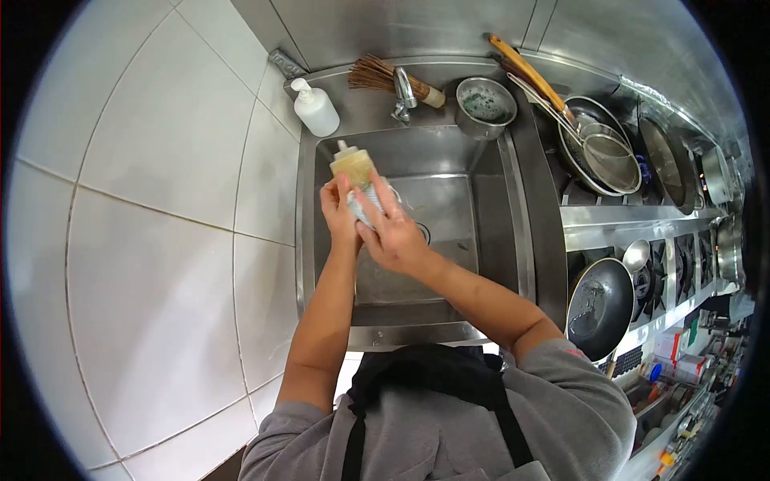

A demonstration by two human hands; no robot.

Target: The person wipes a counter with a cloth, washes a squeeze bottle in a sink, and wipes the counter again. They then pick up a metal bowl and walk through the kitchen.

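A squeeze bottle [353, 166] with a yellowish upper part and a pale nozzle is held tilted over the left side of the sink [525, 240]. My left hand [340, 215] grips it from the left. Across from it, my right hand [397, 239] is closed around the bottle's lower part, with a white and bluish cloth [367, 206] pressed between fingers and bottle. Both hands hide most of the bottle's lower body. Some blur covers the bottle and fingers.
Behind the sink are a white pump bottle [318, 109], a faucet [403, 94], a twig brush [373, 74] and a metal pot [485, 108]. On the stove to the right sit a frying pan [600, 309], a strainer [611, 158] and a ladle [636, 255]. A tiled wall [152, 272] borders the left.
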